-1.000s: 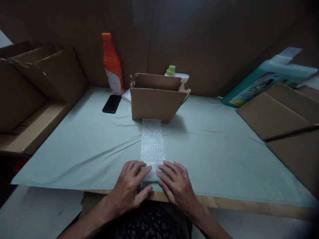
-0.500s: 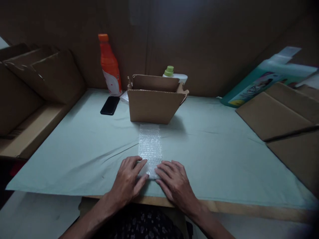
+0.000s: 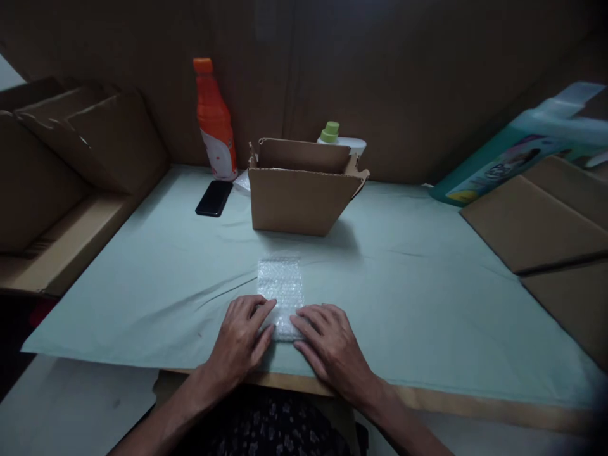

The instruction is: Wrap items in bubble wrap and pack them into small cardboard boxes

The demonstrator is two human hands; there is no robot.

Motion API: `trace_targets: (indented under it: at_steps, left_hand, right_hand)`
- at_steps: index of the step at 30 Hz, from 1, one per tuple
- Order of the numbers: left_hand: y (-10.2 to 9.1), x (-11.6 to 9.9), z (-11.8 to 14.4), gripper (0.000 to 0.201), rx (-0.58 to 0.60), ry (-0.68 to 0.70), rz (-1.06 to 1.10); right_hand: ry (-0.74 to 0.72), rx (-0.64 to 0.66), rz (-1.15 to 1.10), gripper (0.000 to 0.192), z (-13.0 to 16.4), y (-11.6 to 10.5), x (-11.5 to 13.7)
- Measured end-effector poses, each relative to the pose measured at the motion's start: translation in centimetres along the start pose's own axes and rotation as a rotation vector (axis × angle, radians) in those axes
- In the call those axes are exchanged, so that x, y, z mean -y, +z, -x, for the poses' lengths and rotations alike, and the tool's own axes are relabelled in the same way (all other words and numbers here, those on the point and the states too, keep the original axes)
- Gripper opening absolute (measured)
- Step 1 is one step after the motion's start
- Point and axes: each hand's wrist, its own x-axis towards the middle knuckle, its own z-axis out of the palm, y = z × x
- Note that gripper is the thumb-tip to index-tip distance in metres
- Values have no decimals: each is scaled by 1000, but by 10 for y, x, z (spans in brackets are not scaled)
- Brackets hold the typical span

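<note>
Your left hand (image 3: 241,334) and right hand (image 3: 332,342), half open, touch a clear rectangular bubble-wrap sheet (image 3: 281,282), grip unclear. A brown cardboard box (image 3: 294,201) stands on its far side.

We see mint cloth (image 3: 427,304), clear bubble-patterned wrap (image 3: 282,282), a brown box (image 3: 294,199), an orange bottle (image 3: 215,120), a black phone (image 3: 214,198), a teal jug (image 3: 498,163) and dark flowered fabric (image 3: 275,430).

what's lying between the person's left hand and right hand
In the head view, a piece of bubble wrap lies on the pale green cloth between the left hand and right hand.
</note>
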Motion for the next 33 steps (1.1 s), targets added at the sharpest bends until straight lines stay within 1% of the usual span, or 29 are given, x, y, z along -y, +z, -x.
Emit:
trace_targets:
  at_steps: [3, 5, 6, 8, 10, 11, 13, 15, 17, 20, 22, 23, 25, 27, 28, 29, 30, 31, 32, 33]
  left_hand:
    - [-6, -4, 8, 41, 36, 20, 69]
    - [-9, -5, 12, 41, 55, -5, 115]
    - [-9, -4, 12, 40, 56, -24, 126]
    - [-8, -1, 10, 39, 47, -70, 105]
    - [-3, 3, 4, 39, 33, -119, 40]
    - [-1, 6, 1, 39, 26, -144, 4]
    - [2, 8, -6, 39, 17, -191, -36]
    - [3, 7, -9, 40, -1, -244, 7]
    - [1, 3, -7, 49, -50, -347, 151]
    - [-3, -8, 1, 70, -148, -595, 515]
    - [-3, -14, 5, 81, -159, -720, 786]
    - [-3, -15, 6, 85, -140, -744, 904]
    - [-1, -16, 6, 90, -98, -738, 1050]
    - [1, -16, 4, 89, -106, -703, 1079]
    - [1, -17, 2, 87, -129, -680, 1063]
    - [1, -18, 1, 85, -149, -653, 1039]
    - [1, -21, 0, 82, -159, -621, 1014]
    - [1, -24, -2, 80, -154, -580, 992]
    - [1, -27, -3, 78, -138, -534, 973]
    - [1, -31, -5, 77, -112, -489, 956]
  right_hand:
    - [36, 2, -104, 25, -5, -2, -2]
    - [81, 44, -192, 27, -6, -4, -3]
    - [101, 51, -201, 28, -5, -5, -3]
    - [119, -5, -134, 26, -4, -6, -1]
    - [87, -88, -26, 26, -4, -4, 3]
    - [60, -99, 14, 27, -5, -2, 5]
    - [10, -46, 54, 27, -10, 2, 8]
    - [8, 16, 51, 26, -16, 5, 7]
    - [69, 28, -36, 27, -21, 6, 5]
    - [264, 5, -293, 28, -24, 4, 3]
    - [403, 40, -464, 28, -22, 1, 6]
    - [451, 74, -531, 28, -20, 0, 8]
    - [473, 123, -588, 27, -15, -2, 10]
    - [431, 93, -540, 28, -11, -5, 9]
    - [410, 60, -504, 32, -10, -6, 7]
    - [396, 39, -485, 43, -9, -8, 4]
    - [391, 41, -491, 57, -10, -11, 1]
    - [390, 63, -515, 72, -11, -14, -2]
    - [388, 98, -543, 82, -13, -16, -3]
    - [379, 139, -564, 80, -16, -19, -5]
